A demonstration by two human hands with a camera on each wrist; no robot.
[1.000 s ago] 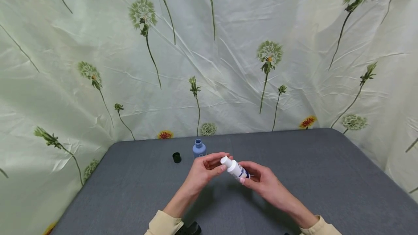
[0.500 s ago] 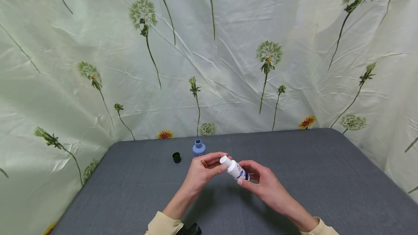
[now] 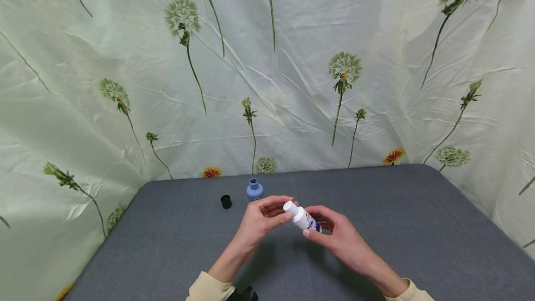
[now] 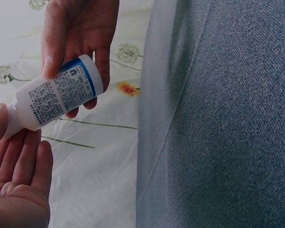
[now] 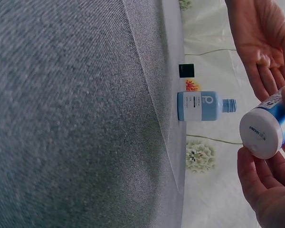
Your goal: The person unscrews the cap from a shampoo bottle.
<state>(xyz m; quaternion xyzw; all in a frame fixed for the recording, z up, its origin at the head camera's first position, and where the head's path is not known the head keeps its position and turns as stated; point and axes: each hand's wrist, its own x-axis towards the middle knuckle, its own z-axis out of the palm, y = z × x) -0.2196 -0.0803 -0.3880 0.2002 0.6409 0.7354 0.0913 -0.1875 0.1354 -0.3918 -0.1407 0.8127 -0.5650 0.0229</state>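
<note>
A small white bottle [image 3: 303,218] with a blue-banded label tilts up to the left in the air over the table, between both hands. My right hand [image 3: 340,236] grips its lower body, thumb in front and fingers behind. At the other end, my left hand [image 3: 260,219] pinches the white cap [image 3: 290,207] between thumb and fingers. Fine print covers the label [image 4: 61,92] in the left wrist view. The bottle's round base [image 5: 261,134] faces the camera in the right wrist view.
Behind the left hand stands an uncapped blue bottle [image 3: 254,190], and left of it a black cap [image 3: 226,202] sits on the grey cloth-covered table [image 3: 167,236]. A flower-printed curtain [image 3: 292,82] hangs behind the table's back edge.
The white bottle has turned slightly about its length in the hands, so its label shows differently. Both hands have shifted only a little. The blue bottle and black cap have stayed put.
</note>
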